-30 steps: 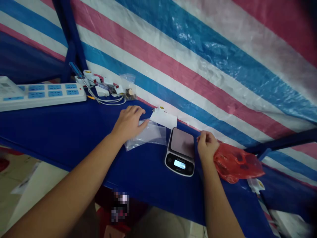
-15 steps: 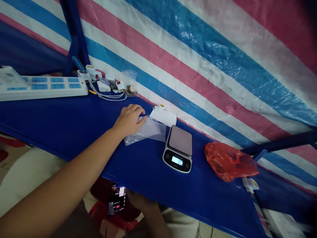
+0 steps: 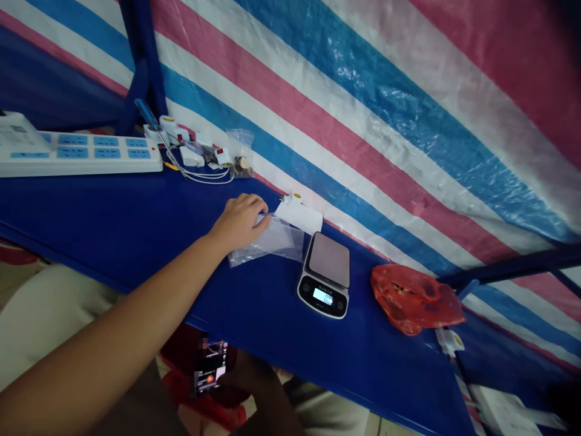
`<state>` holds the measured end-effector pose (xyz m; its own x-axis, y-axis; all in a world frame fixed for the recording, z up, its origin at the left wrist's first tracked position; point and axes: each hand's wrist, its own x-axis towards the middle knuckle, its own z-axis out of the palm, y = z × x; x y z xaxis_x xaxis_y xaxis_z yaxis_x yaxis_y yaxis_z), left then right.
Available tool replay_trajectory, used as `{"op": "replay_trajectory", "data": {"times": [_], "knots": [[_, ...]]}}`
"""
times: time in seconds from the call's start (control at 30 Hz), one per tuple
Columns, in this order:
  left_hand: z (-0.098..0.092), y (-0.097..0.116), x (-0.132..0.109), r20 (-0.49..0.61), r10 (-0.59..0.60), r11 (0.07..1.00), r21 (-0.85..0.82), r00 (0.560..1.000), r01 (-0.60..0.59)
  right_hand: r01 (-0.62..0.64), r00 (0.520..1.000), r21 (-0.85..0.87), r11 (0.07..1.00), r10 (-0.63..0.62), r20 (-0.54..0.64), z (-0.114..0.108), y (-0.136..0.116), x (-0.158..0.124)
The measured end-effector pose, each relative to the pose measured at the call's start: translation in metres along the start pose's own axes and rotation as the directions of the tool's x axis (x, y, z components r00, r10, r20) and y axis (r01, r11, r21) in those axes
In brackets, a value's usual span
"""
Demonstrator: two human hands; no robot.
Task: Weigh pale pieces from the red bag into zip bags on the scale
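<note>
Phone meets my right hand, grip unclear, now gone from the untended digital scale. My left hand spreads over clear bags.

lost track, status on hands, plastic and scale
Left hand on clear plastic. Right hand at lit phone. Scale switched on, red bag to its right.
</note>
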<state>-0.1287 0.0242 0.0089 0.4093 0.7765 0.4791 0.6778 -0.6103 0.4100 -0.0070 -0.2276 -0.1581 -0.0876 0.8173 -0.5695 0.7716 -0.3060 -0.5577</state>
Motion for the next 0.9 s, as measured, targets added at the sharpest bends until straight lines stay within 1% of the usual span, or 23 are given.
{"op": "replay_trajectory", "data": {"times": [0.1, 0.17, 0.3, 0.53, 0.6, 0.67, 0.8, 0.9], "knots": [[-0.001, 0.000, 0.000, 0.008, -0.010, 1.000, -0.002, 1.000, 0.010, -0.071, 0.996, 0.011, 0.997, 0.070, 0.053, -0.003, -0.003, -0.002], [-0.001, 0.000, 0.000, 0.008, -0.016, 1.000, -0.001, 1.000, 0.016, -0.075, 0.996, 0.021, 0.997, 0.074, 0.051, -0.004, -0.005, -0.002], [-0.002, 0.000, 0.000, 0.012, -0.028, 1.000, -0.001, 1.000, 0.028, -0.043, 0.998, 0.038, 0.998, 0.041, 0.054, -0.009, -0.006, -0.001], [-0.002, 0.000, 0.000, 0.023, -0.042, 0.999, -0.001, 0.999, 0.042, -0.115, 0.990, 0.019, 0.993, 0.113, 0.090, -0.013, -0.007, -0.001], [-0.002, 0.001, 0.001, 0.030, -0.045, 0.999, 0.005, 0.999, 0.045, -0.088, 0.994, 0.047, 0.995, 0.085, 0.065, -0.011, -0.010, -0.001], [-0.003, 0.001, 0.001, 0.034, -0.048, 0.999, 0.009, 0.998, 0.048, -0.034, 0.999, 0.094, 0.995, 0.031, 0.035, -0.009, -0.013, -0.003], [-0.002, 0.000, 0.001, 0.036, -0.049, 0.999, 0.009, 0.998, 0.048, 0.050, 0.998, 0.199, 0.979, -0.057, 0.027, -0.005, -0.019, -0.006], [-0.001, 0.000, 0.000, 0.032, -0.043, 0.999, 0.006, 0.999, 0.043, 0.073, 0.997, 0.188, 0.979, -0.071, -0.017, -0.001, -0.021, -0.006]]}}
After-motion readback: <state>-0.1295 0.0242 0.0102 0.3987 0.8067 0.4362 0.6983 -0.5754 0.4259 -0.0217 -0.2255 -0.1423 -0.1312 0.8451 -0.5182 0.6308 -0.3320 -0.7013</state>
